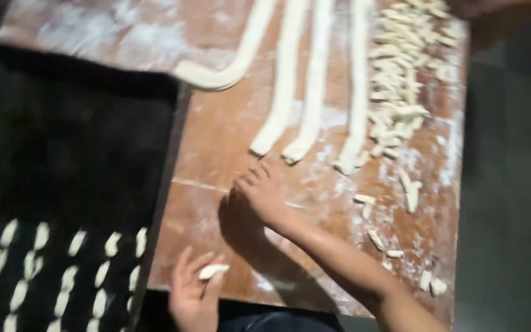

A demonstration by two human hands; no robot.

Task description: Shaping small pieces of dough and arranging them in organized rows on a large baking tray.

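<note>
Your floured wooden board (216,141) fills most of the view, and beside it on your left sits the big black tray (75,135), its near end lined with rows of pale shaped dough pieces (62,270). Up the board run four long dough ropes (302,80), side by side, the leftmost one curling off toward the tray. Right of them there's a loose heap of cut dough bits (401,67), with stragglers scattered down the board toward you. Your right hand (262,193) lies flat on the wood just below the rope ends, fingers spread and holding nothing, though the blur makes it hard to be sure nothing is under the palm. Your left hand (195,295) is at the near edge, palm up, fingers loosely curled around one small dough piece (213,270), pale, smooth, oval, resting across the fingertips.
</note>
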